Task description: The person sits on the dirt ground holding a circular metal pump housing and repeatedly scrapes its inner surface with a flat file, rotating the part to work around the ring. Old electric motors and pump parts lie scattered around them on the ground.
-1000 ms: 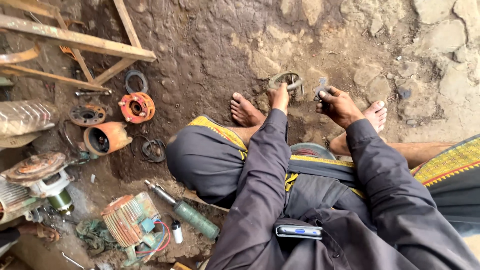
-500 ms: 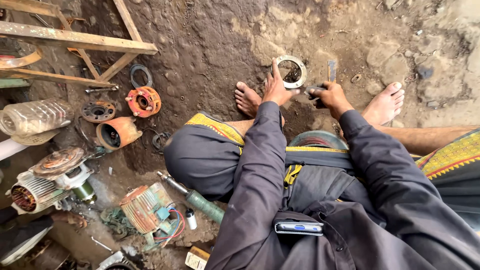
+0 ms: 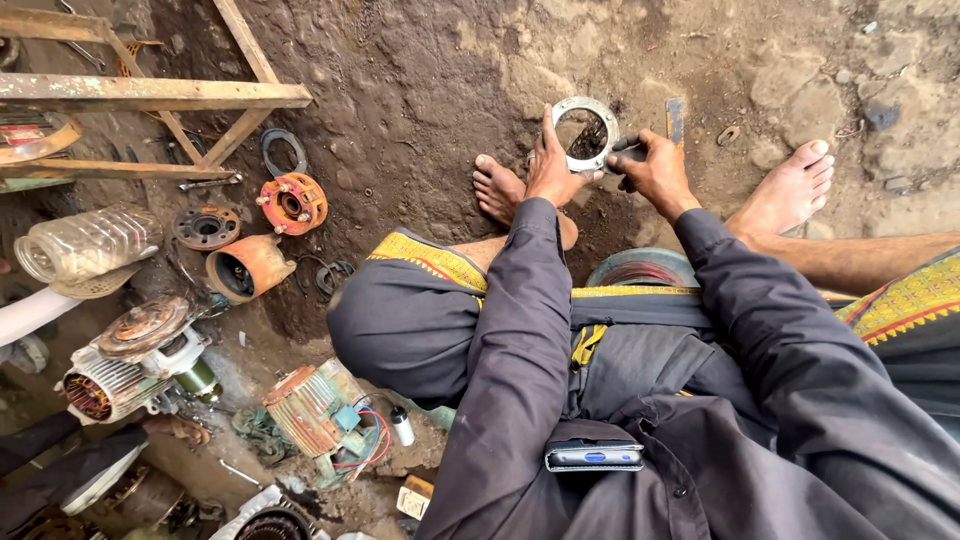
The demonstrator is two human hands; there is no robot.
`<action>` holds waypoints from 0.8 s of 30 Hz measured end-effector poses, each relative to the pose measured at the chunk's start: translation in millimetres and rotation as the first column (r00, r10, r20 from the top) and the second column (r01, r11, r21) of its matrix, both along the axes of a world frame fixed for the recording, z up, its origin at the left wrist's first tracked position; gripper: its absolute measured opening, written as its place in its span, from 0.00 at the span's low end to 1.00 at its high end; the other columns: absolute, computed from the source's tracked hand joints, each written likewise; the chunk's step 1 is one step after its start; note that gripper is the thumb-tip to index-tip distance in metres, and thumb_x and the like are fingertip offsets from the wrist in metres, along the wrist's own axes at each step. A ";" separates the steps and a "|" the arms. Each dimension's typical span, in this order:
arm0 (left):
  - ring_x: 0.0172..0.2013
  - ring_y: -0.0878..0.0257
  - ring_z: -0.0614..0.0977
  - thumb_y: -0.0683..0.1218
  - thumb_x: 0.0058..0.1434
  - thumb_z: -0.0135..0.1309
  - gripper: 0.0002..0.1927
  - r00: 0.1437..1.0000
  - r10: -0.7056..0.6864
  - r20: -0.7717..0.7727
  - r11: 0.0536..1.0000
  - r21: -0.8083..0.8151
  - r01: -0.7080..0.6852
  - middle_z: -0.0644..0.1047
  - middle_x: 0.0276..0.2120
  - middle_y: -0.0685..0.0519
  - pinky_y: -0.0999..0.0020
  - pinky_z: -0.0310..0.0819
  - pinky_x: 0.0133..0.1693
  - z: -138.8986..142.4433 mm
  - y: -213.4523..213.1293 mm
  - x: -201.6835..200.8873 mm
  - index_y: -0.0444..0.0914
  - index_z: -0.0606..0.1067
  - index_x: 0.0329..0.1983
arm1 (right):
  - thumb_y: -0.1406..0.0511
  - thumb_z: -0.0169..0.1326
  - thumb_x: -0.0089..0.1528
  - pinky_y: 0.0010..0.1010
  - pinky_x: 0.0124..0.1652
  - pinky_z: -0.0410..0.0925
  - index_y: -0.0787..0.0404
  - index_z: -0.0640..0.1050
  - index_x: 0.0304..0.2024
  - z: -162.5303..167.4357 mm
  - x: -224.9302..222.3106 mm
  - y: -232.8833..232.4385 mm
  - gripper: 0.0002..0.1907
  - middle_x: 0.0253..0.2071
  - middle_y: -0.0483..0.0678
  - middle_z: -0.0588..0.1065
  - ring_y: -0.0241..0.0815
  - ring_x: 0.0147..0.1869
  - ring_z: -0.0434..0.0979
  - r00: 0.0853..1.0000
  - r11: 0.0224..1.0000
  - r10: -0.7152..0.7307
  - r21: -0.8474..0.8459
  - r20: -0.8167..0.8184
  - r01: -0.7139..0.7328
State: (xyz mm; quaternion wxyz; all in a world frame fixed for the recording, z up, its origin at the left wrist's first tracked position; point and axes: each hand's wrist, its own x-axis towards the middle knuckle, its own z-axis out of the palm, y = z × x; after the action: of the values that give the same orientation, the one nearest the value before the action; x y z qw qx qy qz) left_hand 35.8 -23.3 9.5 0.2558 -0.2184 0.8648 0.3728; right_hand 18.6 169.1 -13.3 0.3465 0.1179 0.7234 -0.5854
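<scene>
I sit on dirt ground with both bare feet out in front. My left hand [image 3: 553,168] grips a round grey metal ring-shaped cover [image 3: 586,131], holding it upright by its lower left rim above the ground. My right hand [image 3: 655,172] is closed around a small dark tool [image 3: 628,153] pressed against the ring's right edge. A round motor part with reddish windings [image 3: 640,270] lies between my legs, mostly hidden by my sleeves. A flat metal piece [image 3: 675,118] lies on the ground just right of the ring.
Left of me lie orange motor flanges [image 3: 291,203], an orange housing [image 3: 244,266], a ribbed motor body [image 3: 318,410] with wires, another motor [image 3: 120,370], a clear plastic bottle [image 3: 85,243] and a rusty metal frame [image 3: 150,92]. A phone [image 3: 594,456] sits in my chest pocket.
The view has shifted so the hands sit higher in frame. My left hand has turned the ring more upright, and my right hand has moved closer to its edge with the tool.
</scene>
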 end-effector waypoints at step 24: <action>0.68 0.39 0.64 0.50 0.41 0.79 0.80 0.994 -0.093 0.061 0.996 0.016 0.093 0.56 0.70 0.30 0.48 0.55 0.70 -6.5 -8.5 -5.0 0.47 0.23 0.74 | 0.69 0.65 0.60 0.29 0.24 0.75 0.71 0.75 0.48 5.6 15.9 -22.6 0.18 0.37 0.54 0.80 0.39 0.28 0.82 0.913 0.924 -0.380 0.017 0.152 0.381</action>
State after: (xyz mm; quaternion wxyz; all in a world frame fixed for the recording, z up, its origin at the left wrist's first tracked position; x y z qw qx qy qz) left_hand 30.9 -31.8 3.0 0.3009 -0.1877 0.8633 0.3591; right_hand 34.5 146.5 -7.6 0.2809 0.2985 0.6544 -0.6354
